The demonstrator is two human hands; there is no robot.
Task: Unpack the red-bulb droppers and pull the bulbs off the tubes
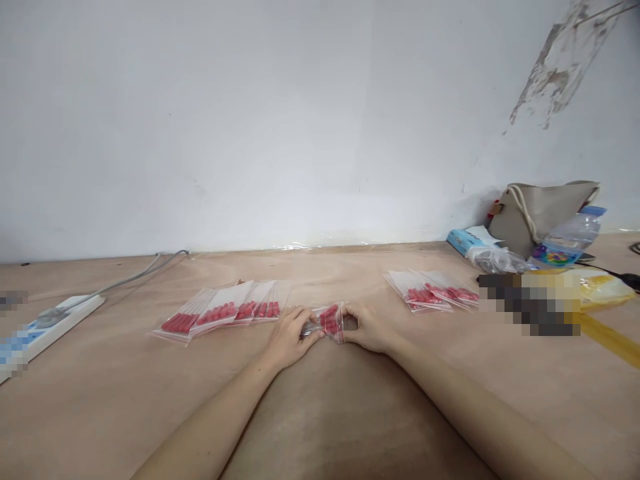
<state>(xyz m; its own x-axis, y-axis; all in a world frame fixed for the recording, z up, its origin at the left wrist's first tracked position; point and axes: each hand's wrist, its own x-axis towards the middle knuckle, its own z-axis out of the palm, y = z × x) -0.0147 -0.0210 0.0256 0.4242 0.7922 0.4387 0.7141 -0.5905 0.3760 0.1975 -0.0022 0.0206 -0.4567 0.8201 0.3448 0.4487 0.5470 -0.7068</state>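
Between my two hands, just above or on the wooden table, is a small clear plastic bag (330, 321) with several red pieces inside. My left hand (293, 337) is closed on the bag's left end, where the plastic is bunched. The thumb and fingers of my right hand (367, 327) pinch its right edge. To the left lies an overlapping row of similar bags (220, 312) with red pieces at their lower ends. Another overlapping group of bags (433, 291) lies to the right. What exactly the red pieces are I cannot tell.
A white power strip (63, 327) with a grey cable (135, 275) lies at the left. At the right stand a grey bag (543, 217), a clear bottle (570, 237) and a blue tissue pack (467, 240). Yellow packaging (607, 288) lies before them. A white wall (300, 133) closes the back.
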